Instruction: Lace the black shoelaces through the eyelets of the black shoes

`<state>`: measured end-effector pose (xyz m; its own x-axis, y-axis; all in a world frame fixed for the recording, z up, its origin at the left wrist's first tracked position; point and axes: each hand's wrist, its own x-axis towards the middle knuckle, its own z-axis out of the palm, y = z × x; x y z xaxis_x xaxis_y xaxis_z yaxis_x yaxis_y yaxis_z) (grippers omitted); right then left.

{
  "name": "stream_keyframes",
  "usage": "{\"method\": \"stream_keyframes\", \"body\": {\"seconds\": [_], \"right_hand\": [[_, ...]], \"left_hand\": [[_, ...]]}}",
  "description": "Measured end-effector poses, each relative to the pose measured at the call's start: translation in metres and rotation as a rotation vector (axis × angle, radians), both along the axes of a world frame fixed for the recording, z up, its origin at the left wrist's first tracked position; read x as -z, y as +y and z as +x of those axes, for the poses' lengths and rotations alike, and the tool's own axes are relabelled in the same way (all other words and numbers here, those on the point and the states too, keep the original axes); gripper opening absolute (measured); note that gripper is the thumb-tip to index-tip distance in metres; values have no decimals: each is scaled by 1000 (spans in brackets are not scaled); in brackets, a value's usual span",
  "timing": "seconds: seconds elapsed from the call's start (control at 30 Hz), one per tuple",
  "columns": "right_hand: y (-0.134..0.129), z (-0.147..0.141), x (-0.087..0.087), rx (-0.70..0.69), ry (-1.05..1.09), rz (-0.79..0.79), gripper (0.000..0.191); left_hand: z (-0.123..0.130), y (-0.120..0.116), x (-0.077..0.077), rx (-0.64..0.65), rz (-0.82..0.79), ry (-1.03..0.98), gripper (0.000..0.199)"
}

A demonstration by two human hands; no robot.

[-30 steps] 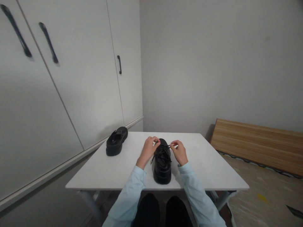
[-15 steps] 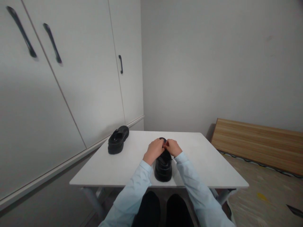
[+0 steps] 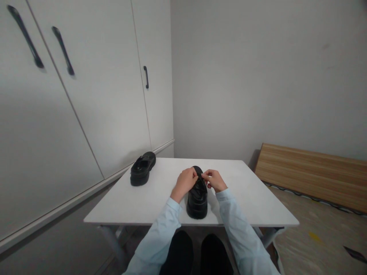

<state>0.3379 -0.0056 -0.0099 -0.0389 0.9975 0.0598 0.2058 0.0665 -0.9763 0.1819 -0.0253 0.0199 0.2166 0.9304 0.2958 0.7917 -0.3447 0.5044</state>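
Observation:
A black shoe (image 3: 197, 204) stands on the white table (image 3: 160, 206) near its front edge, heel toward me. At its upper left side, my left hand (image 3: 187, 181) is closed, fingertips pinching near the strap. My right hand (image 3: 214, 180) is on the other side, its thumb and forefinger pinched on the shoe's strap (image 3: 202, 178). Another black shoe (image 3: 140, 172) rests at the table's back left corner, touched by neither hand.
White cabinet doors (image 3: 94, 95) with dark handles rise on the left. A grey wall (image 3: 258, 76) stands behind the table. Wood-grain boards (image 3: 309, 175) lie at the right, beyond the table.
My right hand has moved a little to the right, away from my left hand, and more of the shoe's top shows between them. My left hand has hardly moved.

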Motion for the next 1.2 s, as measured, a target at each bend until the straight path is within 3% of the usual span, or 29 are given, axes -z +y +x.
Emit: {"method": "stream_keyframes", "body": {"seconds": [0.23,0.43,0.53,0.63,0.83,1.03,1.2], "right_hand": [[-10,-4,17,35,472,-31,36],[-16,-11,21,190,570,38,40],[-15,-11,21,212,469,87,35],[-12,-10,20,229,225,118,20],[-12,-9,9,203,-157,168,16],[-12,-12,-5,154,-346,239,14],[-7,-11,5,233,-412,300,16]], "left_hand": [[-10,6,17,-13,-106,-430,7],[-24,8,31,-25,-278,-751,11],[-26,9,34,37,-338,-764,21],[-24,12,37,64,-320,-699,22],[-15,18,38,86,-134,-546,21],[-10,18,40,33,-73,-447,11],[-12,17,40,-7,-15,-361,10]]}}
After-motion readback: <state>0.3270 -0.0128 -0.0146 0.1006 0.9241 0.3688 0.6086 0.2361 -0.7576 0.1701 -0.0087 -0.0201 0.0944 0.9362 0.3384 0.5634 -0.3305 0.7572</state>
